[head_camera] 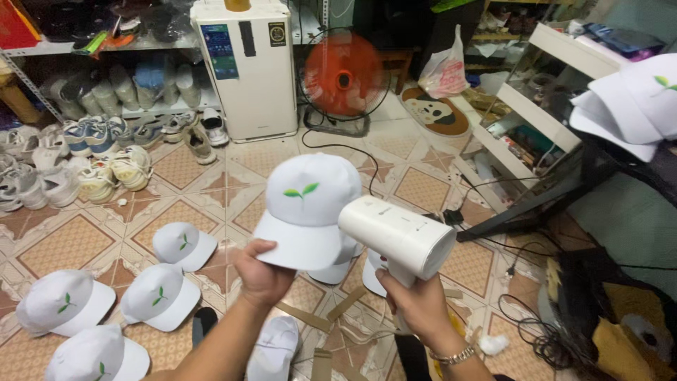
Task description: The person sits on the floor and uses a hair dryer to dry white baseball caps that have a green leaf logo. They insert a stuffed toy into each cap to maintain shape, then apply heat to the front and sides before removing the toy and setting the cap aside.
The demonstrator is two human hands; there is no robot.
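My left hand (261,271) grips the brim of a white cap (307,204) with a small green leaf mark on its front, holding it up at the middle of the view. My right hand (416,300) holds the handle of a white handheld steamer (398,236), whose barrel lies sideways just right of the cap's brim, nearly touching it. A bracelet shows on my right wrist.
Several more white caps (159,293) lie on the tiled floor at the lower left, and a stack of caps (631,106) sits at the upper right. A white appliance (247,67), an orange fan (343,74), shoe shelves, cables (536,339) and glass shelving surround the spot.
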